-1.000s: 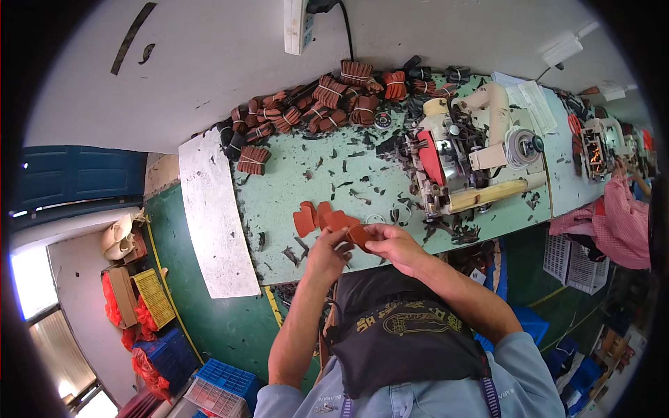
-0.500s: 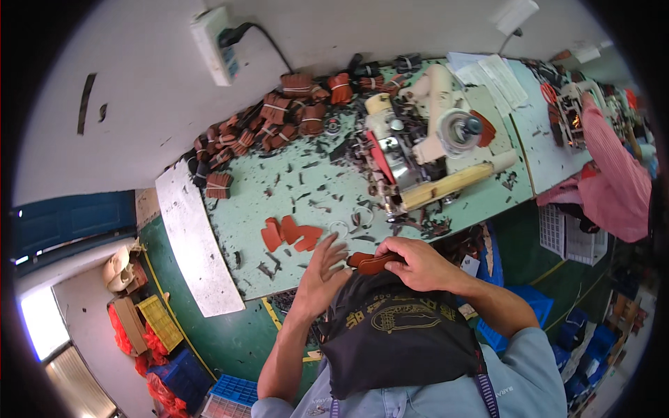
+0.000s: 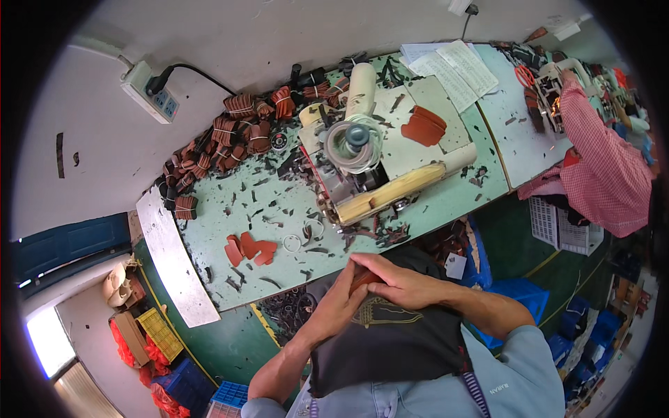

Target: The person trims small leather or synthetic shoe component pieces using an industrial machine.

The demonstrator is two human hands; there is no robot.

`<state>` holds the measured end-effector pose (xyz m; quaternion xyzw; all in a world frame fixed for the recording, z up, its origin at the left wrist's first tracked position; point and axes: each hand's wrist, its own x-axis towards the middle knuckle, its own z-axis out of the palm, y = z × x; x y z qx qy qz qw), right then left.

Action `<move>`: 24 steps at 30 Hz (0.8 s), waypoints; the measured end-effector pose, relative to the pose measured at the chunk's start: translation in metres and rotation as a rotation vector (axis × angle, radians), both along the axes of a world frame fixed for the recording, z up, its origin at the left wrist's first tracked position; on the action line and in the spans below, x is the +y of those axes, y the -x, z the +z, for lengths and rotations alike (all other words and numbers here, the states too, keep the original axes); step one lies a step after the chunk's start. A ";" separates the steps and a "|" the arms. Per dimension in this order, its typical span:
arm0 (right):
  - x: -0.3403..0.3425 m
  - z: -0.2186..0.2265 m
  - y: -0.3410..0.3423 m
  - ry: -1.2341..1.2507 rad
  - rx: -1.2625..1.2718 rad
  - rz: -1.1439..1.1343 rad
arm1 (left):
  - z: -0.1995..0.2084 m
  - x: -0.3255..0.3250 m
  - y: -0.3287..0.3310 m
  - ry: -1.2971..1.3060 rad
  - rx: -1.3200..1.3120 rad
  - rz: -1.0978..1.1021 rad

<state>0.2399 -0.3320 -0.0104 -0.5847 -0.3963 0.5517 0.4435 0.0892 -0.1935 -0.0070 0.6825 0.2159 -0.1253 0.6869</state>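
Low over my black apron (image 3: 348, 355), both hands are pressed together around a small stack of reddish-brown leather pieces (image 3: 360, 281). My left hand (image 3: 336, 304) lies along the stack's left side with its fingers straight and close together. My right hand (image 3: 403, 282) wraps the other side, fingertips meeting those of the left. Most of the stack is hidden between the palms. Beyond the hands, on the green table (image 3: 230, 209), lie a few loose orange-red leather pieces (image 3: 249, 249). Next to them is a white ring (image 3: 291, 243).
A cream sewing-type machine (image 3: 376, 167) stands beyond my hands, with more brown leather pieces (image 3: 424, 125) on its top. Tied brown bundles (image 3: 223, 132) line the wall. Dark scraps litter the table. At the right, a person in a pink checked sleeve (image 3: 603, 150) works at another machine.
My left hand, spread and apart before, has closed against the leather pieces that my right hand held. The view has swung right, so the table appears further left.
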 end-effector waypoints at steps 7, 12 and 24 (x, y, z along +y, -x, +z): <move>-0.007 -0.008 -0.034 0.104 -0.277 0.009 | -0.013 -0.002 -0.032 -0.111 0.131 -0.011; 0.021 -0.026 -0.054 0.132 0.119 -0.347 | -0.020 0.031 -0.065 0.119 0.122 0.173; 0.050 -0.031 -0.105 0.238 -0.405 -0.313 | -0.036 0.100 -0.104 0.043 0.299 0.114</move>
